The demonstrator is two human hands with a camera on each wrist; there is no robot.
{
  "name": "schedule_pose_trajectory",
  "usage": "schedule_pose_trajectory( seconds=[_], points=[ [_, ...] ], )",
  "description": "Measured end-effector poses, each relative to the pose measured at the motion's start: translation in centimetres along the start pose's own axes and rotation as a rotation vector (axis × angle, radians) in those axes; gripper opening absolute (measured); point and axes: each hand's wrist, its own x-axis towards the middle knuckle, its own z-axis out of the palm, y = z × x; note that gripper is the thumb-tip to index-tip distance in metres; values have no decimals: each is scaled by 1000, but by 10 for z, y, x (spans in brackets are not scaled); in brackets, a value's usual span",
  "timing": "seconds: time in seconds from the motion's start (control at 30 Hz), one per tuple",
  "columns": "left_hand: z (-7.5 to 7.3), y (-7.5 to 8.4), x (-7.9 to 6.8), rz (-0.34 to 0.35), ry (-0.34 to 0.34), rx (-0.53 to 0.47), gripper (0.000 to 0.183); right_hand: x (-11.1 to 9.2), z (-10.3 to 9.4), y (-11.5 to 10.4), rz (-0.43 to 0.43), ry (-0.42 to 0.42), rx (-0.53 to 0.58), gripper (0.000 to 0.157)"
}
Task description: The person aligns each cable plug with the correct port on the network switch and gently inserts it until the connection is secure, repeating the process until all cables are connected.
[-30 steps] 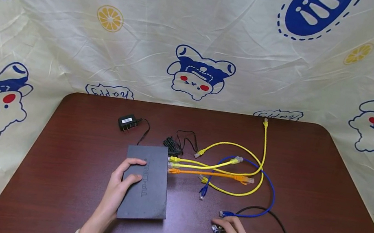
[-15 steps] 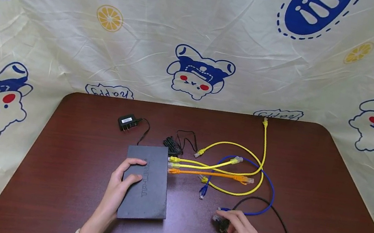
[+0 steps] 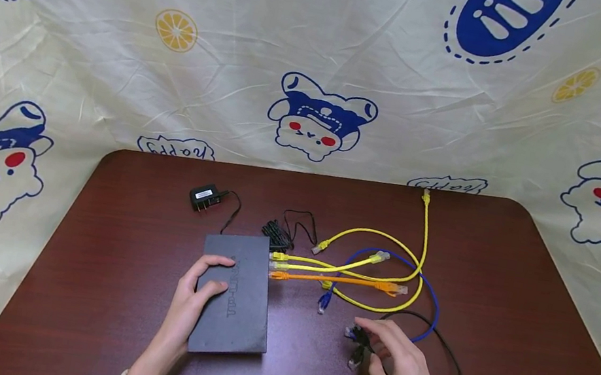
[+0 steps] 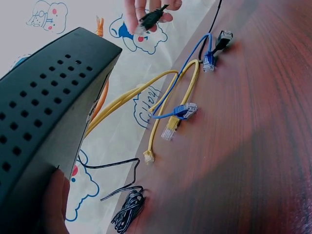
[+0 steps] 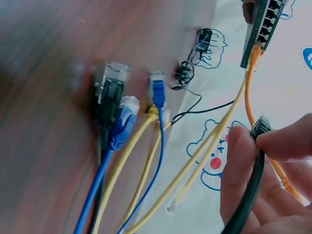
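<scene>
My left hand [image 3: 191,308] grips a dark grey network switch [image 3: 247,325] by its near-left side, with the thumb and a finger over its top. Orange [image 3: 333,280] and yellow [image 5: 214,131] Ethernet cables run from ports [image 5: 268,24] along the switch's right side. Between thumb and fingers, my right hand [image 3: 404,367] pinches a black Ethernet cable's plug [image 5: 261,126], raised above the table to the right of the switch. The same kind of black plug [image 5: 109,92] lies low beside a blue cable's plug [image 5: 124,122].
On the brown table [image 3: 139,293], a blue cable [image 3: 438,310] loops through the yellow ones. A black power adapter [image 3: 205,197] and its bundled cord [image 3: 277,233] lie behind the switch. Beyond the far edge hangs a printed white cloth [image 3: 219,101].
My right hand has moved away from the near edge, lifting the black plug. The black cable and a blue plug have shifted slightly with it. My left hand and the switch stay still.
</scene>
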Motion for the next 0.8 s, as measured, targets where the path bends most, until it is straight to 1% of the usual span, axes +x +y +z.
schedule_pose_trajectory(
  seconds=[0.13, 0.2, 0.37, 0.5, 0.8],
  points=[
    [0, 0, 0, -2, 1, 1, 33, 4, 0, -2, 7, 13, 33, 73],
    [0, 0, 0, -1, -1, 4, 33, 7, 0, -4, -5, 21, 45, 71],
    [0, 0, 0, -1, -2, 2, 33, 14, -1, -9, -20, 28, 48, 62],
    [0, -1, 0, -1, -2, -1, 33, 20, -3, -13, -1, 29, 40, 59],
    [0, -1, -1, 0, 2, 1, 33, 31, -3, -21, 4, 80, 99, 54]
  ],
)
